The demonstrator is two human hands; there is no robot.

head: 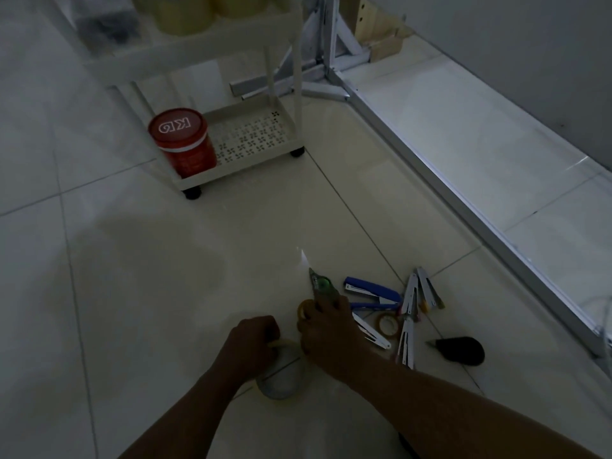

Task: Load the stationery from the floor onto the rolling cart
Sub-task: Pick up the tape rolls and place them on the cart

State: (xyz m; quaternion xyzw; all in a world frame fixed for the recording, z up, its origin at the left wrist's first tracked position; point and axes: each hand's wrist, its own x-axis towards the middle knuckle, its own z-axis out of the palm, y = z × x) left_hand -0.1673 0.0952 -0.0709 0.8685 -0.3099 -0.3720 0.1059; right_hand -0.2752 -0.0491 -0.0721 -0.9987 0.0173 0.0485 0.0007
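Note:
My right hand (326, 329) is closed around a green correction tape (320, 284) and a small yellow tape ring (303, 311), just above the floor. My left hand (253, 339) grips the rim of a large tape roll (281, 379) resting on the tiles. To the right lie a blue stapler (372, 291), a small tape roll (388, 324), several staple strips (419, 296) and a black correction tape (460, 349). The white rolling cart (251, 134) stands further back, with a red tub (182, 140) on its bottom shelf.
Large tape rolls (185, 11) and a dark object (106, 26) sit on an upper cart shelf. A white metal table frame (430, 173) runs along the right beside the wall. Open tiled floor lies between the stationery pile and the cart.

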